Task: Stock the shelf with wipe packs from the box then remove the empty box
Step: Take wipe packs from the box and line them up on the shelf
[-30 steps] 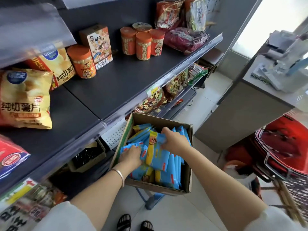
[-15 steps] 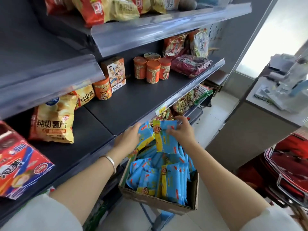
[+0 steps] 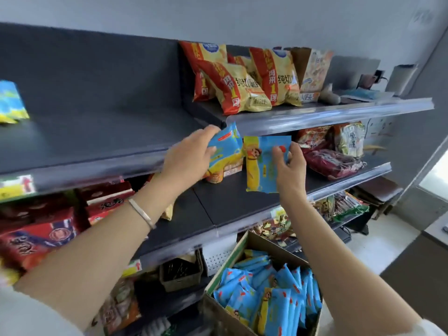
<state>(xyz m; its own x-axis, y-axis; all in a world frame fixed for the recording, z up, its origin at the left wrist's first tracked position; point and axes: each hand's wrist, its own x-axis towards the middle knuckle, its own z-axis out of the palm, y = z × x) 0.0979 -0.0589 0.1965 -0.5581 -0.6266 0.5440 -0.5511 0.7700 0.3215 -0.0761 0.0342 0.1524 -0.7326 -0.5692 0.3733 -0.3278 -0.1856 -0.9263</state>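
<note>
Shelf (image 3: 101, 122) w/ bare dark deck is upper left; chip bags (image 3: 242, 81) sit on the deck to its right. Box (image 3: 264, 246) is low right, open, crammed w/ blue wipe packs (image 3: 274, 299) (far from empty). Left hand (image 3: 189, 156) grips one pack (image 3: 225, 146) near the front rail (image 3: 97, 166). Right hand (image 3: 291, 170) pinches a second pack (image 3: 264, 163) just beside it, upright. Best approach, I'd say: lift both over the rail, stand them side by side, faces out, from the back fwd.

Dark store shelves (image 3: 97, 98)
Chip bags (image 3: 242, 86) lie on the top right board; a blue pack (image 3: 11, 103) far left.
</note>
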